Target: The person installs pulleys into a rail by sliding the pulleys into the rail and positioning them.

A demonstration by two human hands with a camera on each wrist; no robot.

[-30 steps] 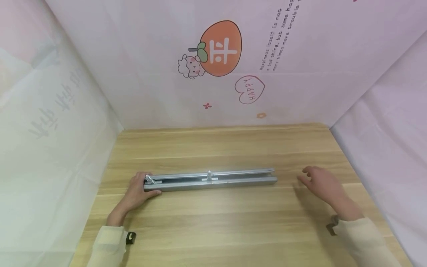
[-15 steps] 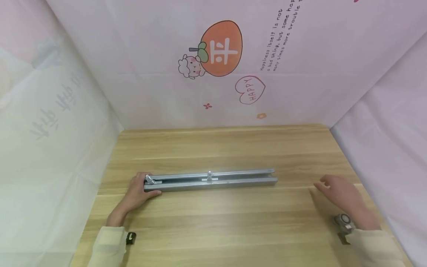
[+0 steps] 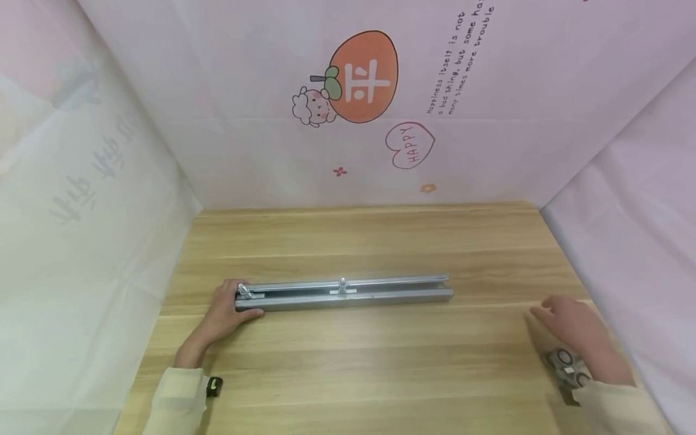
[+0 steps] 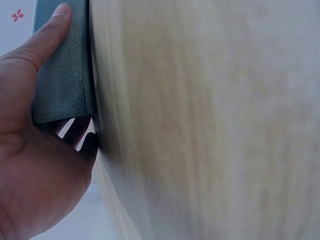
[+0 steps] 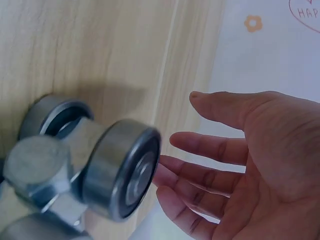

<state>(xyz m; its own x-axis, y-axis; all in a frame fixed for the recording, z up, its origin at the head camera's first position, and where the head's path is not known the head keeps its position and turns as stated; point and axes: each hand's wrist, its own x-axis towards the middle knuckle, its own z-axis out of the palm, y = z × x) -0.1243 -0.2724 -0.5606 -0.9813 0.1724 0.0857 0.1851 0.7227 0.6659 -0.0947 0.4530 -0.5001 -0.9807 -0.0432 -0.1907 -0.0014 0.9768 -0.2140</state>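
Note:
A long metal C-channel rail (image 3: 397,297) lies across the table with its slot facing up. My left hand (image 3: 220,314) grips its left end, thumb along the near side and the other fingers behind. Two upright bolts with small plates rise from the slot, one bolt (image 3: 244,292) beside that hand and another bolt (image 3: 342,285) mid-rail. To the right, my right hand (image 3: 576,323) is held over the table with loosely bent, empty fingers. A metal roller trolley (image 3: 568,365) shows below the right wrist; in the right wrist view its bearing wheel (image 5: 122,170) appears in front of the fingertips.
The wood-grain table (image 3: 348,368) is bounded by a printed cloth at the back (image 3: 244,151) and cloth hangings at both sides. Black wrist-camera mounts show at both cuffs, the left mount (image 3: 214,386) over the table.
My right hand has moved right and toward me, away from the rail's right end. More of the roller trolley shows by the wrist. The left hand and rail have stayed in place.

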